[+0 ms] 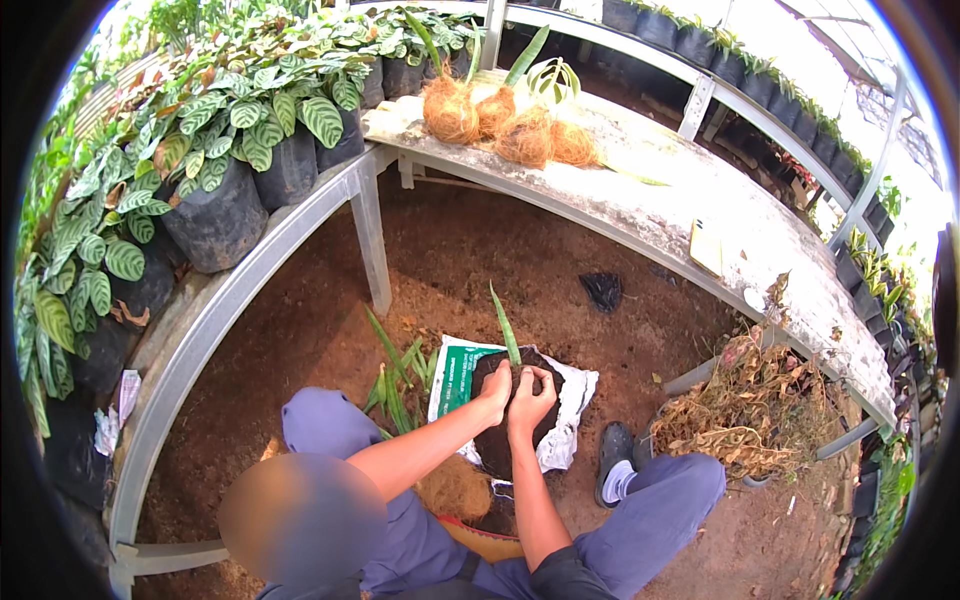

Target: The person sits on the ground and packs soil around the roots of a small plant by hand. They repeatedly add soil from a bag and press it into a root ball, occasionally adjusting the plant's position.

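Observation:
My left hand point(497, 391) and my right hand point(533, 397) are close together around the base of a upright green leaf cutting point(505, 324), with dark soil between the fingers. Both are over an opened white and green plastic sack point(579, 405) of dark potting soil point(491, 444) on the ground. Just left of the sack lie several long green leaves point(393, 390). A heap of brown coconut fibre point(454, 487) is by my legs, below the sack. The palms hide the lower end of the leaf.
A weathered bench point(645, 176) on a metal frame carries fibre-wrapped root balls with leaves point(525, 136) and a yellow phone-like object point(706, 247). Black bags of striped-leaf plants point(217, 217) line the left bench. Dried plants point(750, 409) lie at right; a black plastic scrap point(601, 291) is on the soil.

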Demonstrator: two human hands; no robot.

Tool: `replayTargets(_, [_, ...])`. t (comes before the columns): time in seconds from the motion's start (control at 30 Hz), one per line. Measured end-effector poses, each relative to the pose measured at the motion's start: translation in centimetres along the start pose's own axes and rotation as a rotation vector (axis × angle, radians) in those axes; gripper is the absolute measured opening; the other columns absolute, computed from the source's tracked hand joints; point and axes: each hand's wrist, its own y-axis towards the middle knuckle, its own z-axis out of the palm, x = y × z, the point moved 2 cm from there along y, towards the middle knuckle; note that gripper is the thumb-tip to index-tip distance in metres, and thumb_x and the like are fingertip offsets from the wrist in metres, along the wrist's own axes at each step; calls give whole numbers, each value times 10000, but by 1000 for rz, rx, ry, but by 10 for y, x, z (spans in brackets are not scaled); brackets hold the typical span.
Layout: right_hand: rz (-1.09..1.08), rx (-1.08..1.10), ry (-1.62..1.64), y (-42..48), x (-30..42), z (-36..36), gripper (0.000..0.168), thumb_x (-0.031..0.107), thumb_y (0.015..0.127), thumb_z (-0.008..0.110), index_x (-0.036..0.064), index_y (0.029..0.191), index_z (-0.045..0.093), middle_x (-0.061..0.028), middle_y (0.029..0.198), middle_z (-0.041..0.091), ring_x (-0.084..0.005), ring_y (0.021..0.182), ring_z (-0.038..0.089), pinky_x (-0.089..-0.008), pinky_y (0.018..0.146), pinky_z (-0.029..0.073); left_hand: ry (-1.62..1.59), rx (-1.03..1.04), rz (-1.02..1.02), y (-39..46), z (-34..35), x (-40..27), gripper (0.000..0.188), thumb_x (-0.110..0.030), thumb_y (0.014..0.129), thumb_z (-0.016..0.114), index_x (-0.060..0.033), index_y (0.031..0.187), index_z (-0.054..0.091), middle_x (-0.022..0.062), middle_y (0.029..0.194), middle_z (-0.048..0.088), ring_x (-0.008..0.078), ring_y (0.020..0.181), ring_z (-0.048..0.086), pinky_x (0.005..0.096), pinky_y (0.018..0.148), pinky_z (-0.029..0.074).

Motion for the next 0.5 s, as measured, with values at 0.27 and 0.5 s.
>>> replayTargets(0.27, [-219,16,-21,-14,11,6,69,27,759,573,-41,748,566,-134,757,614,-257,723,608,-363,710,478,-181,74,-51,19,-19,17,304,-335,952,390,-134,788,548,36,768,571,181,695,576,376,645,491])
replayTargets(0.5, [-112,108,54,-7,18,7,148,102,836,561,-30,896,589,-146,886,600,-292,851,592,-384,803,461,-157,99,42,3,-15,0,372,-303,994,275,-94,952,579,78,866,621,211,764,609,388,715,506])
